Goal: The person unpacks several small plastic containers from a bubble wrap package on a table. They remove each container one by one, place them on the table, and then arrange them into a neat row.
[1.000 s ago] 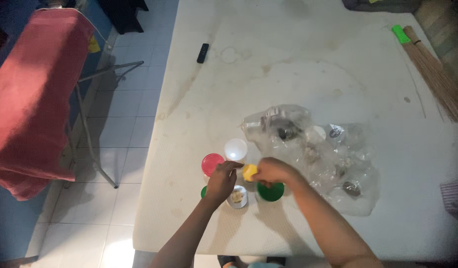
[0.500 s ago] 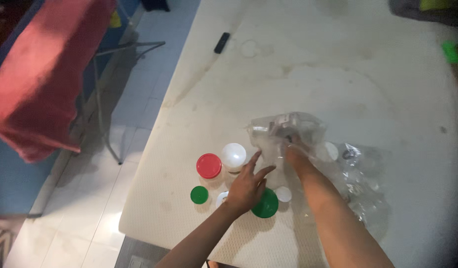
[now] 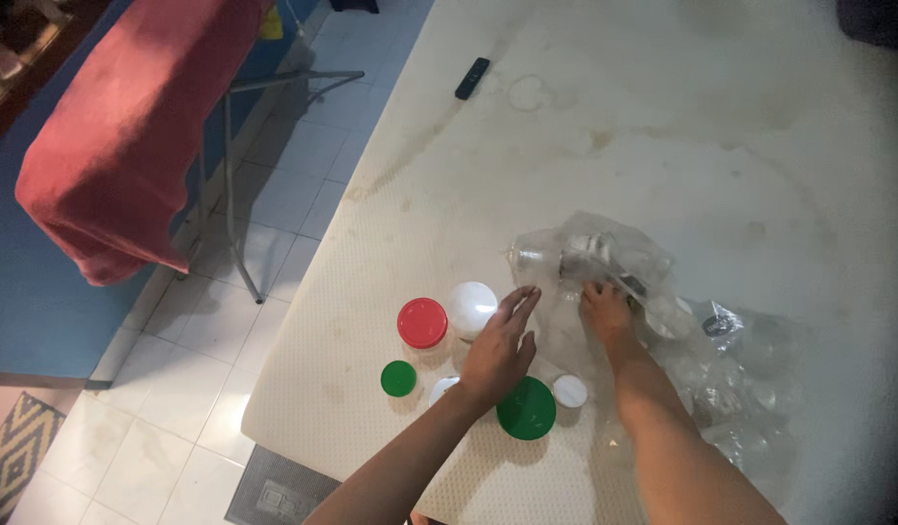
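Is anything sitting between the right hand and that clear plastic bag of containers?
Nothing visible. The right hand already has its fingers on the clear plastic bag, at its near edge. The left hand hovers open beside it, above the white lid and large green lid.

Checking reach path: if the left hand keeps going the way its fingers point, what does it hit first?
Likely the clear plastic bag: the left hand points up-right toward its near edge. Height above the mattress is unclear.
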